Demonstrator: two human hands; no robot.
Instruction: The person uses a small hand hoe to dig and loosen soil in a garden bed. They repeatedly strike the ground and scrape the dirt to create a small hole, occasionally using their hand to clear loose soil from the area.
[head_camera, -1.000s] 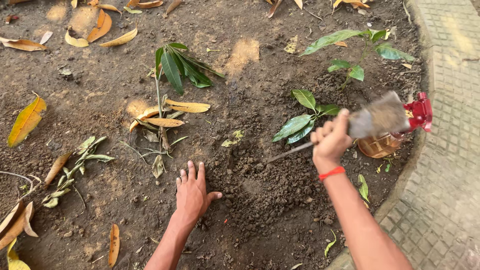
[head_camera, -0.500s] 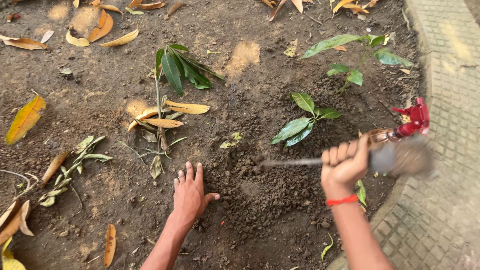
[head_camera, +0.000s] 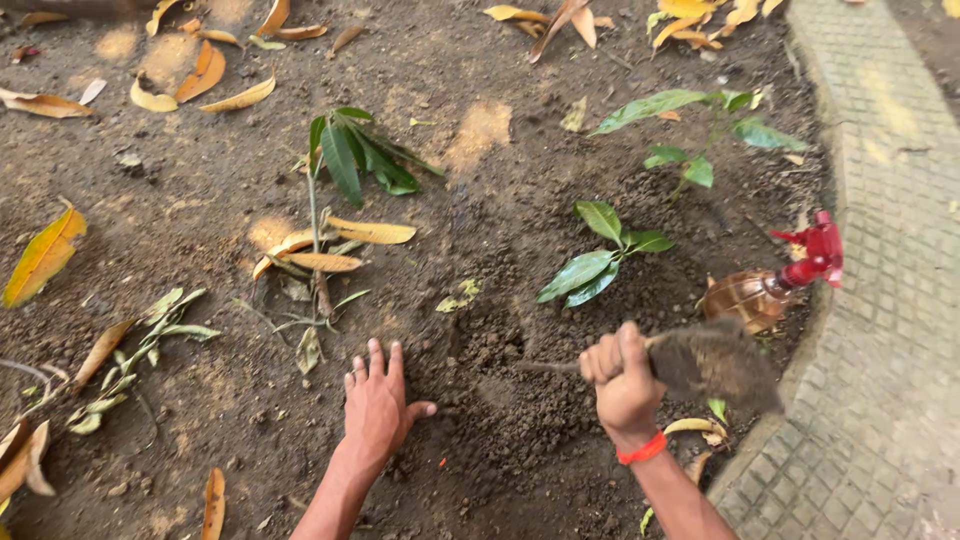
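The right hand (head_camera: 622, 372) is clenched in a fist around a soil-caked digging tool (head_camera: 690, 362), gripping it near the middle of its length; an orange band sits on that wrist. The tool's long axis lies almost level across the view, running left to right; its thin dark end pokes out of the fist toward the left, over the loosened earth, while its broad, blurred, dirt-covered end points right, toward the paved edge (head_camera: 880, 330); whether the thin end touches the ground cannot be told.

The left hand (head_camera: 378, 405) is released and holds nothing; it lies flat, palm down, fingers spread and pointing away from the person, pressed on the bare soil (head_camera: 500, 440) just left of the crumbly patch; the two hands are near each other with the churned earth between them.

Just beyond the right hand stands a small green seedling (head_camera: 598, 262) with broad leaves; farther up and to the right grows another leafy seedling (head_camera: 700, 150). A brown bottle with a red spray head (head_camera: 775, 285) lies tilted beside the paving, just above the tool's broad end. A taller sapling (head_camera: 345, 165) stands beyond the left hand; dry yellow leaves (head_camera: 45, 255) lie scattered on the ground.
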